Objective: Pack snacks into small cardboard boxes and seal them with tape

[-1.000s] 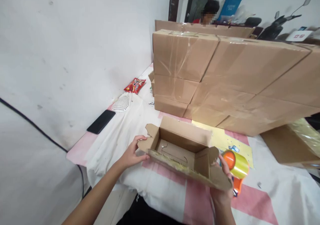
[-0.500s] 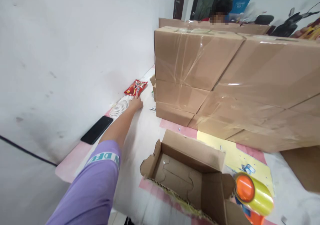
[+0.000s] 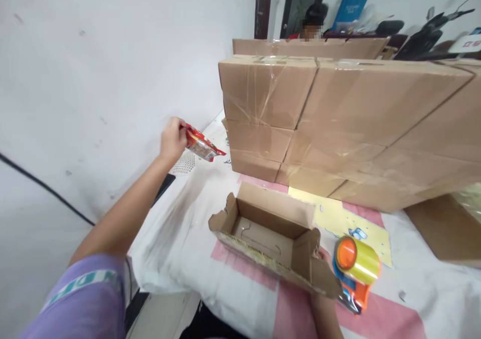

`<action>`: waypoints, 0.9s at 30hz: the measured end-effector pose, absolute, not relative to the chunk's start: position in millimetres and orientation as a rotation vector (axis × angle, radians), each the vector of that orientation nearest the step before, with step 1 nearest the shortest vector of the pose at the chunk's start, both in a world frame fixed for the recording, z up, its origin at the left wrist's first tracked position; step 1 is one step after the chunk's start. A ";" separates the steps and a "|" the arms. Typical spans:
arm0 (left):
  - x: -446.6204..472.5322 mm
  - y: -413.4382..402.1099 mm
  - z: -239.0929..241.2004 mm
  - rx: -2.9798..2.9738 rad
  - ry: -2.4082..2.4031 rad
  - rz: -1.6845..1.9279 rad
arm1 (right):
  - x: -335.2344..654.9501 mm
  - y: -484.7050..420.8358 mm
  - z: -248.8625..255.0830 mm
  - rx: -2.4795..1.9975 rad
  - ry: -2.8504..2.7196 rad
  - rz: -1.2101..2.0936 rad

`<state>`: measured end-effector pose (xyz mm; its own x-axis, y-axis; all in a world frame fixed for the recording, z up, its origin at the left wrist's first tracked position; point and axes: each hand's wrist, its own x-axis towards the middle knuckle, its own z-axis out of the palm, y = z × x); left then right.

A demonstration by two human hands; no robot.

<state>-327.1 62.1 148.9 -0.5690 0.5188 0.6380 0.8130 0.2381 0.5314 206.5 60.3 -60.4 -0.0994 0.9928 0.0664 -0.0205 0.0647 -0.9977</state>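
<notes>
My left hand [image 3: 174, 137] is closed on one end of a red snack packet [image 3: 205, 147] and holds it up off the table beside the wall. The packet's printed back, with a barcode, is turned partly toward me. An open small cardboard box [image 3: 263, 236] with its flaps up stands in front of me, nothing lying inside it. At its right end, my right hand [image 3: 323, 253] grips the box; a flap covers most of that hand, with only some fingers and the wrist showing.
A tape dispenser with yellow tape [image 3: 358, 261] lies right of the box. Taped cardboard boxes [image 3: 338, 108] form a high stack behind. A white perforated object [image 3: 184, 163] and a black phone [image 3: 164, 189] lie near the wall. Another person [image 3: 314, 20] is beyond the stack.
My left hand has picked up the red packet from the table and drawn it left and up. My right hand has come into view at the box, which is slightly shifted and tilted.
</notes>
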 end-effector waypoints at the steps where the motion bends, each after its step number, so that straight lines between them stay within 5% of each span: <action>1: -318.2 42.7 161.3 -1.211 -2.101 -1.320 | 206.9 58.3 -58.9 -1.109 -1.268 1.241; 7: -213.5 -42.4 218.2 -1.231 -1.564 -1.819 | 203.5 41.6 -46.0 -1.099 -1.282 1.163; 17: -84.9 -34.3 239.2 -1.481 -1.503 -1.921 | 195.1 29.9 -38.5 -1.011 -1.497 1.091; 27: -63.2 -9.0 187.2 -1.741 -2.045 -1.631 | 191.8 27.9 -41.9 -1.016 -1.653 1.030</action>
